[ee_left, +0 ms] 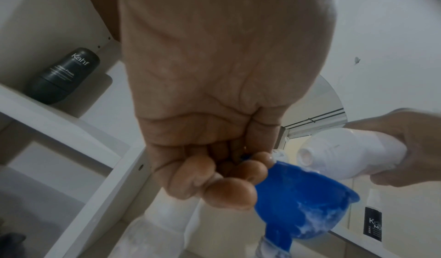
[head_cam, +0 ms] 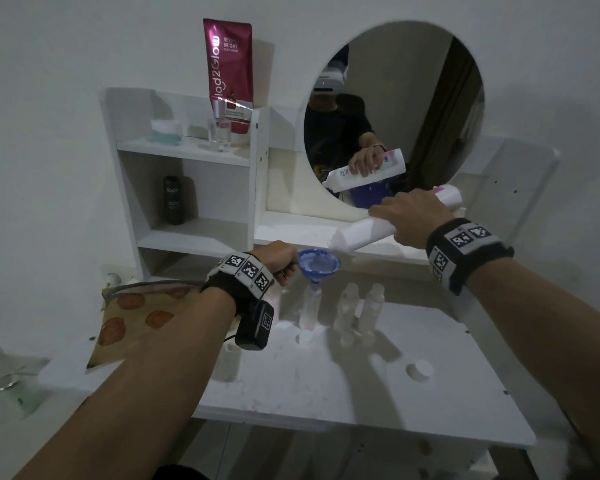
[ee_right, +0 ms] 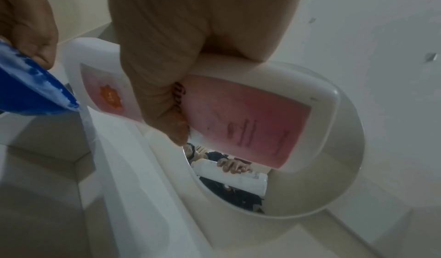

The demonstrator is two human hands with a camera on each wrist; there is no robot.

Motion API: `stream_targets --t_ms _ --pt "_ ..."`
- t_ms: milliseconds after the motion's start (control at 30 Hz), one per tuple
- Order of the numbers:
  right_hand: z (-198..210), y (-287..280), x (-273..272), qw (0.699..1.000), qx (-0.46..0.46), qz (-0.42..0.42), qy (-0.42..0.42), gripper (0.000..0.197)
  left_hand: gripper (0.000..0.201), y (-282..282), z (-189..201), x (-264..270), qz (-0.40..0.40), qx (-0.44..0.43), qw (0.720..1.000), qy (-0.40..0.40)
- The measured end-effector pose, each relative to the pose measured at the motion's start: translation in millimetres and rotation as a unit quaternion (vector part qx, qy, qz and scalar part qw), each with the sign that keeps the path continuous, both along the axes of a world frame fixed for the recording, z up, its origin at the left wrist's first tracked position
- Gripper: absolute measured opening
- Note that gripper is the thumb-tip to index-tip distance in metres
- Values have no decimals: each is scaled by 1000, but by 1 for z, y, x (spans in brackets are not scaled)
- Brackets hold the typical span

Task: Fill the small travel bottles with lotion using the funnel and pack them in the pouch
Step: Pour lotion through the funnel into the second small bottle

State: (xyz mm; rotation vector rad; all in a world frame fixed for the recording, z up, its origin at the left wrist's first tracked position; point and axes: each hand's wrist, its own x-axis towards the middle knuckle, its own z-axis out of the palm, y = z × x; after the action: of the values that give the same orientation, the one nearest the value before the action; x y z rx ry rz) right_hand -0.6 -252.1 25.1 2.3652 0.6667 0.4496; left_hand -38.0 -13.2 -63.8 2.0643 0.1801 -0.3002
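A blue funnel (head_cam: 318,264) smeared with white lotion stands in the neck of a clear travel bottle (head_cam: 311,308) on the white table. My left hand (head_cam: 280,263) pinches the funnel (ee_left: 303,203) at its rim. My right hand (head_cam: 411,216) grips a white lotion bottle (head_cam: 361,233) with a pink label, tilted with its mouth over the funnel. The right wrist view shows the lotion bottle (ee_right: 250,114) from below, beside the funnel (ee_right: 31,90). Two more clear travel bottles (head_cam: 347,308) (head_cam: 372,308) stand just right of the first. A tan pouch (head_cam: 136,318) with red fruit prints lies at the left under my forearm.
A white shelf unit (head_cam: 187,181) at the back left holds a black bottle (head_cam: 173,200), a red tube (head_cam: 230,77), a jar and a small glass bottle. A round mirror (head_cam: 392,116) stands behind. Small caps (head_cam: 421,370) lie on the table (head_cam: 326,393).
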Motion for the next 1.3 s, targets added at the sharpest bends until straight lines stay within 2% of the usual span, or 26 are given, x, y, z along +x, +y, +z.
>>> stream_targets --t_ms 367,667,1300 --pt "25 18 -11 997 -75 7 -21 52 17 4 3 -5 11 -3 1000 18" --pt "30 27 -17 992 -120 14 -29 52 24 -1 5 -5 29 -24 999 19" --pt "37 44 -21 989 -144 16 -11 50 24 -4 5 -4 44 -51 997 22"
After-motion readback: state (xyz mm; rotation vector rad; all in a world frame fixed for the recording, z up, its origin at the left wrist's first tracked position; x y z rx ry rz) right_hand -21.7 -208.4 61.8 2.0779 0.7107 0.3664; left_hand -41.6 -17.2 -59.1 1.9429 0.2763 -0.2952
